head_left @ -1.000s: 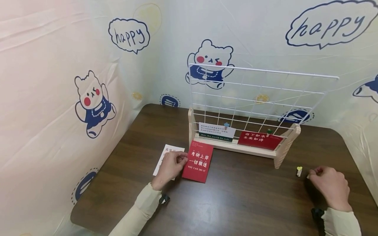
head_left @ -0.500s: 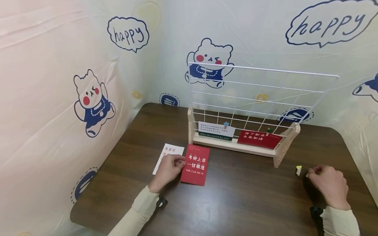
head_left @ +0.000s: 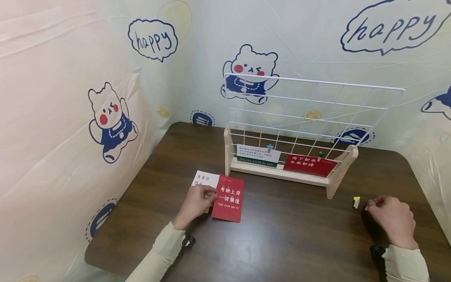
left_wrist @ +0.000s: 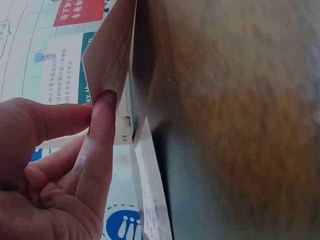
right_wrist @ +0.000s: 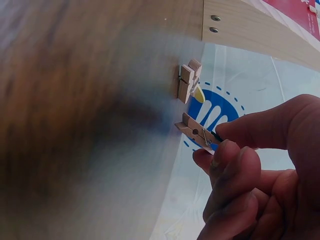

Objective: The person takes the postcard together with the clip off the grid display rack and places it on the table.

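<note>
My left hand (head_left: 195, 201) pinches the left edge of a red card (head_left: 230, 201) with white lettering. In the left wrist view this card stands tilted, its edge between thumb and fingertips. Beneath the hand, a white card (head_left: 207, 178) lies on the table, partly covered by the hand and the red card. On the right, my right hand (head_left: 392, 219) pinches the end of a small wooden clothespin (right_wrist: 196, 134) between thumb and finger, just above the table. Another clothespin with a yellow heart (head_left: 356, 202) lies close to its fingertips.
A white wire grid rack (head_left: 313, 83) with a wooden base (head_left: 282, 173) stands at the back of the brown table (head_left: 282, 243). A white-and-green card (head_left: 255, 154) and a red card (head_left: 304, 166) are clipped low on it. Patterned cloth (head_left: 197, 78) hangs behind.
My left hand has moved slightly left and toward me with the red card, which now overlaps the white card more. The right hand stays nearly where it was.
</note>
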### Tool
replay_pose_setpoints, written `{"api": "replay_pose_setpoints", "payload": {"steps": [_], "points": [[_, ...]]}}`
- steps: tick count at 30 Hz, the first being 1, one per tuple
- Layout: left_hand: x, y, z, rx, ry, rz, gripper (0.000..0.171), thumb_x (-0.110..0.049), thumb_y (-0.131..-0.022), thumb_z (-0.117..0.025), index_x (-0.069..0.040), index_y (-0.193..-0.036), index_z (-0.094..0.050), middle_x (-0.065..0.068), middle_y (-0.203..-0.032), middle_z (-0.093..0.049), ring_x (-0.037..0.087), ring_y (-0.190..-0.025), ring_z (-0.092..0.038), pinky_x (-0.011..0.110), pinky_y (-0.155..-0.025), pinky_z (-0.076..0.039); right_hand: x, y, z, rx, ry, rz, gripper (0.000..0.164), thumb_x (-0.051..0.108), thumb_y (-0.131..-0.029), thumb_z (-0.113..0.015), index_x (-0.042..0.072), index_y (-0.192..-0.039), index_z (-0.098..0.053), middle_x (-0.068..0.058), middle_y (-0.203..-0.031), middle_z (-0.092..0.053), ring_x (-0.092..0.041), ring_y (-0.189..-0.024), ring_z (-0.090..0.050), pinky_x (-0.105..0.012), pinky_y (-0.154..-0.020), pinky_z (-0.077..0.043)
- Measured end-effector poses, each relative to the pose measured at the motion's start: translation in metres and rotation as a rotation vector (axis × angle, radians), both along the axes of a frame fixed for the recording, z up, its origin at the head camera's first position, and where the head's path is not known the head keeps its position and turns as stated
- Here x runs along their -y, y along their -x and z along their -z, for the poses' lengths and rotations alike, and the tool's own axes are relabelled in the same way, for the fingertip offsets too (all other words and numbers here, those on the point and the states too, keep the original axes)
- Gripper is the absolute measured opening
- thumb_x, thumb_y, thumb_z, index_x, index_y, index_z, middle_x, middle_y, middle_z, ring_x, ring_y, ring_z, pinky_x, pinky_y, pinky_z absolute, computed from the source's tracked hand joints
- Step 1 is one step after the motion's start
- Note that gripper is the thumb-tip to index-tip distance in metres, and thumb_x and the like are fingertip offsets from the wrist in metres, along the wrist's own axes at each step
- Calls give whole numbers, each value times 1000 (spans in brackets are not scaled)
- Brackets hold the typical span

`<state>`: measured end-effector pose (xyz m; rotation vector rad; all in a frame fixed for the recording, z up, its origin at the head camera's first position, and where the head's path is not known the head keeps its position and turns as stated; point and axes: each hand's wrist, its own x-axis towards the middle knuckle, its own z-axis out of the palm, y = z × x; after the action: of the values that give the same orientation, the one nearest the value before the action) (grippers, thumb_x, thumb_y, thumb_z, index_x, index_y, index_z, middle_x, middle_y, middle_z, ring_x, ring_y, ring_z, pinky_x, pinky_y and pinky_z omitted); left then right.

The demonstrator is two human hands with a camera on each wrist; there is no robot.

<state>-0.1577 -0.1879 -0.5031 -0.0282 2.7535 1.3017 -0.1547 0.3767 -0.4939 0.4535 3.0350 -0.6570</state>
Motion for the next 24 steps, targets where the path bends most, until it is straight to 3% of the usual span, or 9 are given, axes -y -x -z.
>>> {"api": "replay_pose_setpoints", "payload": {"steps": [5, 14, 24], "points": [[2, 0, 1, 17, -3, -4, 23, -10, -92, -78, -1, -113, -77, 14, -102, -80, 14, -75, -73, 29, -65, -64, -1, 0, 1, -4, 0, 2, 31, 30, -92, -56, 5, -92, -75, -30, -91, -72, -48, -70, -64, -42, -44, -40], [5, -1, 4, 37, -3, -3, 21, -9, -92, -78, -1, -111, -78, 13, -100, -80, 14, -71, -71, 27, -62, -62, -1, 1, 1, 8, -5, -4, 32, 30, -92, -56, 4, -92, -75, -30, -90, -72, -48, -70, -65, -43, -44, -41], [4, -2, 0, 59, 29, 10, 23, -10, -91, -79, -1, -113, -77, 10, -92, -78, 14, -65, -67, 24, -56, -57, -2, 2, 0, 56, -1, -11, 36, 34, -95, -58, 3, -96, -76, -32, -95, -73, -49, -73, -66, -42, -45, -42]]}}
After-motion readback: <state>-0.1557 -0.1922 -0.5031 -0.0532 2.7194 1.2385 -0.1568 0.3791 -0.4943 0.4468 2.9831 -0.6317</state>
